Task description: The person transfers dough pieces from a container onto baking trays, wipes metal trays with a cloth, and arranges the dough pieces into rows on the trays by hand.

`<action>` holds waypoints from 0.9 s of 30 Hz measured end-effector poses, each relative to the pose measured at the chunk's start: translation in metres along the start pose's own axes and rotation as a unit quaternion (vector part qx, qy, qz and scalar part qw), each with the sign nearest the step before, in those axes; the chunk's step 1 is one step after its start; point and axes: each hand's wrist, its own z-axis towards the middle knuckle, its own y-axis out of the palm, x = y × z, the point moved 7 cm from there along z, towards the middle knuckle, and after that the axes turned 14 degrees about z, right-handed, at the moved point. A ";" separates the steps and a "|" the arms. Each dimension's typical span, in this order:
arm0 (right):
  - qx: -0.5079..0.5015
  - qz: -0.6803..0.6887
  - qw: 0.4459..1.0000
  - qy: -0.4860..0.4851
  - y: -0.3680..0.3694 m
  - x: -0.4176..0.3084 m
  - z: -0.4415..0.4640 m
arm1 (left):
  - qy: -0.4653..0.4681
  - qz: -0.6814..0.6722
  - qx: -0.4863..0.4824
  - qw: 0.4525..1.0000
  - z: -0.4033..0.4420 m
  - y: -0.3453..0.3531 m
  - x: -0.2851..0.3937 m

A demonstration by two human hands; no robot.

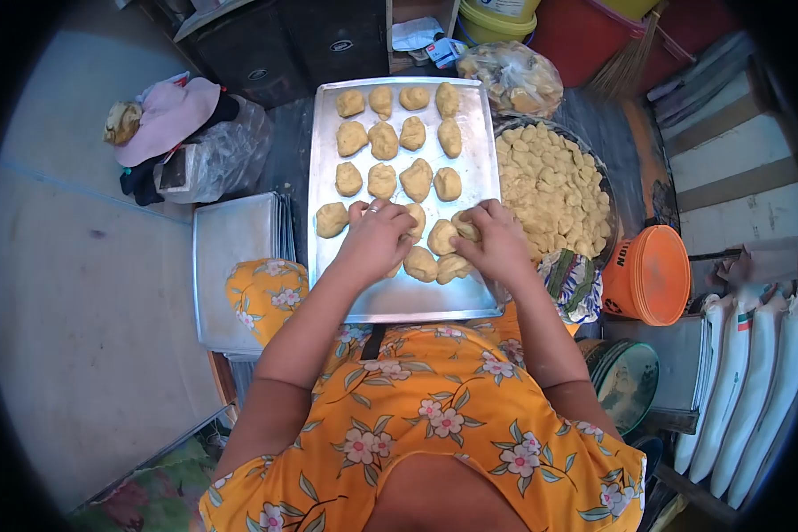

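Far left: pink hat (182,111) on a plastic bag (244,146), likely dumped there to stay off your work. Next, stacked trays (235,266) beside your knee, probably parked within reach.

Centre: metal tray (372,307), squarely in front of you, near edge against your lap, presumably so both hands reach it. Dough lumps (382,181) sit in it: three far rows of four, gaps between, probably to stop sticking. Nearer ones are less even, two touching.

Your left hand (377,238) curls over a lump (415,220) in the fourth row; can't tell if it's gripping or just pressing. Your right hand (495,238), apart from the left, has thumb and fingers closed on another lump (466,229), seemingly pinched to control it.

Right: heaped dough pieces (550,191) against the tray's side, seemingly for a short reach. Patterned cloth (578,288) just below, then orange bucket (661,275), white sacks (754,390) standing on edge, likely to save floor.
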 end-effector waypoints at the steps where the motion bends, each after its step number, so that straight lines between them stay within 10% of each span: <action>1: 0.024 -0.021 0.999 -0.038 -0.002 -0.011 0.001 | -0.003 0.009 0.001 1.000 -0.001 0.000 0.002; 20: 0.065 0.143 0.987 0.021 0.007 0.024 0.067 | -0.200 0.079 0.212 0.953 -0.037 -0.029 -0.049; 27: -0.014 0.086 0.994 0.066 0.001 0.018 -0.002 | -0.308 -0.142 0.050 0.939 -0.061 0.003 -0.082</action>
